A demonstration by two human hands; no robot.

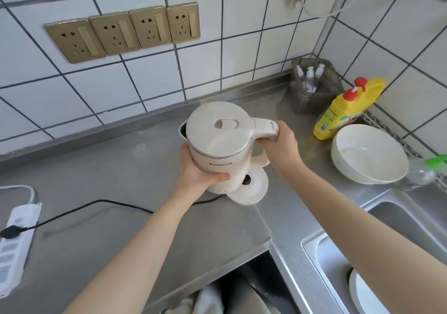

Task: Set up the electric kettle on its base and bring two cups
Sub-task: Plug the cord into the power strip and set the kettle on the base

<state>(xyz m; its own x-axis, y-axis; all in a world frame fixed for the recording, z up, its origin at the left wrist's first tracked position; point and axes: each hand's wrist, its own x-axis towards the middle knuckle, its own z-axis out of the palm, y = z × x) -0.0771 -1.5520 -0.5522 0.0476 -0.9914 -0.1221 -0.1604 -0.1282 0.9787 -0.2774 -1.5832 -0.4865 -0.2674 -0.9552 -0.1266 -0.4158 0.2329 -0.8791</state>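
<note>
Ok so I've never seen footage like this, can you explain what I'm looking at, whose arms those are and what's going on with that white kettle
This single picture comes from a camera worn on a person's head, looking down at their own bare arms. The left hand cups the body of the cream-white electric kettle; the right hand grips its handle. The kettle is tilted over its round white base, not seated yet, so the base's dark centre connector shows. A black cord runs across the steel counter to a white power strip. To the right stand two yellow detergent bottles, stacked white bowls and a sink. No cups are visible.
</note>
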